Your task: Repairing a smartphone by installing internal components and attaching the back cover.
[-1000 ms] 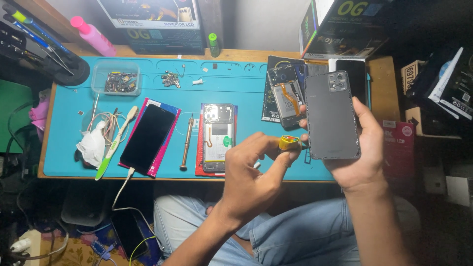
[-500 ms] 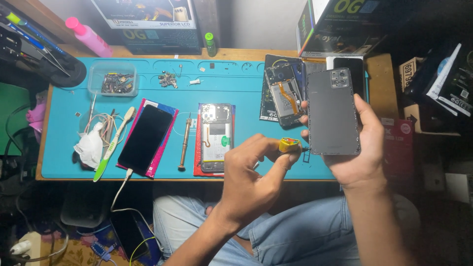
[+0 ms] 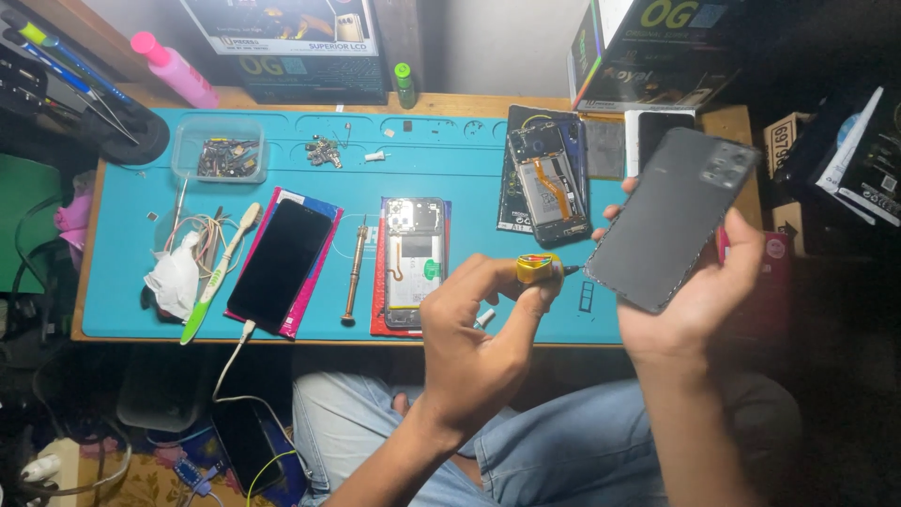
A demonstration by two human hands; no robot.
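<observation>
Blue matting [image 3: 469, 160] covers the desk across the upper half of the frame, strewn with opened phones. Right of centre, the right hand [image 3: 699, 291] has its grip closed around a dark phone back cover [image 3: 671, 218], held tilted above the desk edge. Just left of it, the left hand [image 3: 479, 329] pinches a small yellow-wrapped tool [image 3: 537, 268], tip pointing at the cover's lower edge (a gap remains). Probably best worked with the cover held steady and the tip run slowly along the rim, with light pressure.
</observation>
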